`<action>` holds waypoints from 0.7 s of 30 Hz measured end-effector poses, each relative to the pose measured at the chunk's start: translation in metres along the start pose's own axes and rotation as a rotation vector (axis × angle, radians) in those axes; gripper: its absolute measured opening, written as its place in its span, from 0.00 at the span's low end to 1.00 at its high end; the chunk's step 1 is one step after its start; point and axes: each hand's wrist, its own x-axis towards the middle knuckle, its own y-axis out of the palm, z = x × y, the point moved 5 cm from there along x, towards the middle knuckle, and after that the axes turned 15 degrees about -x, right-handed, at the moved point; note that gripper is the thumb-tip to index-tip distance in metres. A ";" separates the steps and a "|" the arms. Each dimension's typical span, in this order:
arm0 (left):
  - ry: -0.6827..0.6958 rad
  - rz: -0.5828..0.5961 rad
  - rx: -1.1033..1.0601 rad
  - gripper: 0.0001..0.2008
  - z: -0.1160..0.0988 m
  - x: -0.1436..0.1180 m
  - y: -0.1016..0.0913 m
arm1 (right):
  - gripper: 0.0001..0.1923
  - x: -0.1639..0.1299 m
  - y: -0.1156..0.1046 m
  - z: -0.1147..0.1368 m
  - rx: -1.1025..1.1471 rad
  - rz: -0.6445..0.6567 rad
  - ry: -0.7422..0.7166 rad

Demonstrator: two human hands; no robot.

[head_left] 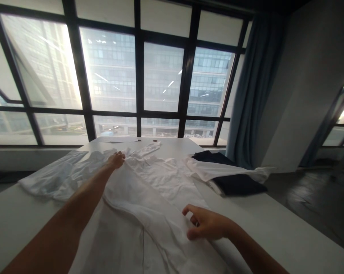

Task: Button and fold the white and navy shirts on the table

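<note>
A white shirt (149, 190) lies spread and wrinkled across a white table (289, 236). My left hand (116, 160) reaches far forward and pinches the shirt's fabric near its far end. Nearer to me, my right hand (206, 224) rests on the shirt's right edge with curled fingers that press or lightly hold the cloth.
A dark navy garment (237, 182) lies at the table's right, partly under a white sleeve (229, 171). More white cloth (52, 175) spreads to the left. Large windows (160, 76) and a blue curtain (252, 95) stand behind the table. Dark floor shows at the right.
</note>
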 end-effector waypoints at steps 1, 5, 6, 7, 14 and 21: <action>-0.030 -0.010 0.014 0.14 0.000 -0.003 0.002 | 0.35 -0.003 -0.001 0.001 0.003 0.008 -0.004; -0.092 0.016 0.042 0.20 -0.006 -0.022 0.013 | 0.50 -0.008 -0.001 0.002 0.007 0.024 -0.007; -0.107 0.045 0.045 0.23 -0.006 -0.029 0.017 | 0.51 -0.008 0.000 0.000 0.010 0.034 0.002; -0.122 0.077 0.047 0.26 -0.006 -0.038 0.021 | 0.52 -0.008 0.000 -0.002 0.019 0.048 0.003; -0.186 0.265 0.023 0.35 -0.006 -0.091 0.042 | 0.47 -0.018 -0.008 -0.003 -0.171 0.127 -0.122; -0.115 0.201 0.004 0.38 -0.038 -0.104 0.035 | 0.36 -0.005 -0.010 0.068 -0.542 -0.511 -0.319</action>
